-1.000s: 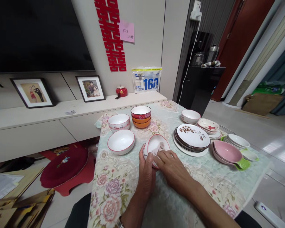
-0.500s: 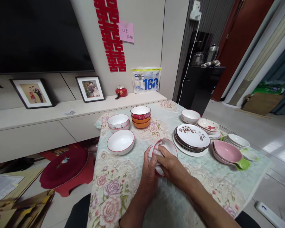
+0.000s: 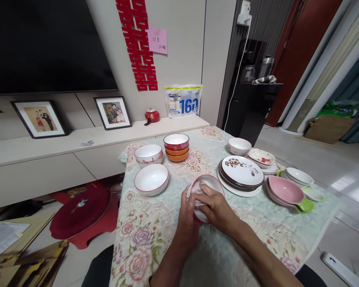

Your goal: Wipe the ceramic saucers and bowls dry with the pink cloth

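Tilted toward me over the near part of the table is a white bowl with a red rim. My left hand is closed on its left side, thumb at the rim. Inside the bowl, the bent fingers of my right hand press a crumpled whitish cloth or tissue to the inner wall; most of it is hidden under the fingers. Another red-rimmed white bowl stands left of my hands. Behind it are two nested flowered bowls and a stack of red and orange bowls.
Right of my hands are a stack of brown-patterned plates, pink leaf-shaped dishes, small white bowls, a spotted dish and a white bowl. A flowered tablecloth covers the table. A red stool stands left.
My right hand's fingers have shifted slightly inside the bowl with the cloth. My left hand keeps its grip. The view has moved a little.
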`<state>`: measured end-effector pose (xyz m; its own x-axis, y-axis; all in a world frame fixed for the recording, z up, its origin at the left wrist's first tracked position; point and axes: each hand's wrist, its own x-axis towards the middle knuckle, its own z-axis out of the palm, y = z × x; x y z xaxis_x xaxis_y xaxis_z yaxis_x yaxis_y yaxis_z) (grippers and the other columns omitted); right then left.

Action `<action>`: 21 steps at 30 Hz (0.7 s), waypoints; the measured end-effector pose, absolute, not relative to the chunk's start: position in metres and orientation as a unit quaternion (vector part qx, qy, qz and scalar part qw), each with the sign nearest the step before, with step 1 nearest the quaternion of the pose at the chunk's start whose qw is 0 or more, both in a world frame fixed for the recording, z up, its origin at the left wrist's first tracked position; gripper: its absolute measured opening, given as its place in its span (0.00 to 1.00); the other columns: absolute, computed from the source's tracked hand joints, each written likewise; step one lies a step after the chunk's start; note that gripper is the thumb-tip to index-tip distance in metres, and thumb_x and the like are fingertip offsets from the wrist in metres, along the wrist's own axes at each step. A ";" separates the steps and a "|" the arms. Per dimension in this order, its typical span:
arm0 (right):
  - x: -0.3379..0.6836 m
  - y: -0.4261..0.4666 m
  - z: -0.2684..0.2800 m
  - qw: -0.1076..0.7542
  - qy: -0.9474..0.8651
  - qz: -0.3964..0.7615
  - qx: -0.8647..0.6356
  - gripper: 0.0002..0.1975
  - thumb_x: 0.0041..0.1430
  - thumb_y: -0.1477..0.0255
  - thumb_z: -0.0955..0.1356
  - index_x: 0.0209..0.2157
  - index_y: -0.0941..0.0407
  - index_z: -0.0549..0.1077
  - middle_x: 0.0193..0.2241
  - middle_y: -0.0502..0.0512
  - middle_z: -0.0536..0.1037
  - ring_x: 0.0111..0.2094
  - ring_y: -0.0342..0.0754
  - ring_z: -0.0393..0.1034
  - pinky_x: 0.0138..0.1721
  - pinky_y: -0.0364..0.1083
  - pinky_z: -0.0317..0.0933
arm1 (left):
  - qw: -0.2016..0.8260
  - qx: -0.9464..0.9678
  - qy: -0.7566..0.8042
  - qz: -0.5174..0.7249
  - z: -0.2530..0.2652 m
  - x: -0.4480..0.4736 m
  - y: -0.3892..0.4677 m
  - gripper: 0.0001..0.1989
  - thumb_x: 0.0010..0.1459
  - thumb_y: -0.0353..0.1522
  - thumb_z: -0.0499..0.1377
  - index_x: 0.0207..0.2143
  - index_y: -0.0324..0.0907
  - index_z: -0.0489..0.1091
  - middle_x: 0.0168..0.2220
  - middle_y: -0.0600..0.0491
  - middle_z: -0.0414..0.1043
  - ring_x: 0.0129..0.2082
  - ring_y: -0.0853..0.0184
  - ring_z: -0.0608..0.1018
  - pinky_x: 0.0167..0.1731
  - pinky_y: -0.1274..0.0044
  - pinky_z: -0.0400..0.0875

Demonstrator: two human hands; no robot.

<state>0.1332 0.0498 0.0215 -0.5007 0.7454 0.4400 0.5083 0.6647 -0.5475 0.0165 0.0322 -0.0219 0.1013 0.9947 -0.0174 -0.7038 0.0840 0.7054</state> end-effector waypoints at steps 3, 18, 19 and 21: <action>0.133 0.055 0.011 0.333 -0.853 0.072 -0.396 0.18 0.62 0.83 0.61 0.50 0.58 0.73 0.49 0.65 0.71 0.52 0.55 0.65 0.51 0.54 0.64 | 0.698 0.266 0.250 0.616 -0.020 0.017 0.031 0.30 0.61 0.42 0.59 0.62 0.44 0.57 0.59 0.41 0.68 0.58 0.52 0.71 0.54 0.63 0.68; 0.139 0.033 0.043 0.291 -0.818 0.377 -0.322 0.24 0.55 0.83 0.66 0.52 0.52 0.70 0.47 0.53 0.72 0.48 0.49 0.66 0.50 0.47 0.63 | 0.604 0.328 0.356 0.632 -0.010 0.006 0.030 0.35 0.60 0.45 0.58 0.65 0.46 0.52 0.56 0.43 0.71 0.53 0.55 0.76 0.52 0.65 0.69; 0.140 0.032 0.041 0.270 -0.835 0.354 -0.324 0.27 0.52 0.84 0.66 0.54 0.51 0.69 0.48 0.54 0.71 0.50 0.50 0.65 0.50 0.47 0.62 | 0.606 0.320 0.361 0.633 -0.010 0.006 0.031 0.35 0.60 0.46 0.58 0.65 0.46 0.52 0.55 0.42 0.72 0.52 0.54 0.76 0.51 0.64 0.69; 0.139 0.030 0.035 0.210 -0.873 0.263 -0.352 0.28 0.51 0.86 0.65 0.53 0.51 0.69 0.48 0.56 0.71 0.51 0.52 0.64 0.52 0.50 0.61 | 0.600 0.303 0.369 0.642 -0.011 0.005 0.032 0.34 0.60 0.47 0.57 0.64 0.45 0.54 0.54 0.41 0.72 0.51 0.54 0.76 0.51 0.64 0.69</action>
